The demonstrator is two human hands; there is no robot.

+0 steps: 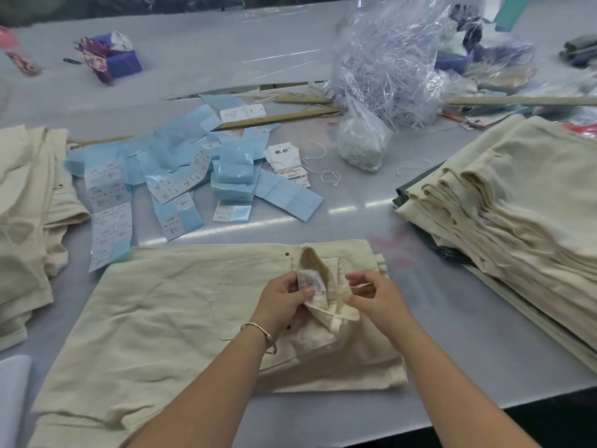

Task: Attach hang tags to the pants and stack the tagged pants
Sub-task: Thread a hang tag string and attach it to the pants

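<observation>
Lying folded at lower centre on the grey table, the cream pants look creased, waistband turned open. Left hand pinches the white sewn-in label; right hand pinches the waistband fabric beside it.

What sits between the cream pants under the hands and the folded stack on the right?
Nothing visible. Bare table separates the pants from the stack. The left hand pinches the sewn label at the waistband; the right hand holds the fabric beside it.
</observation>
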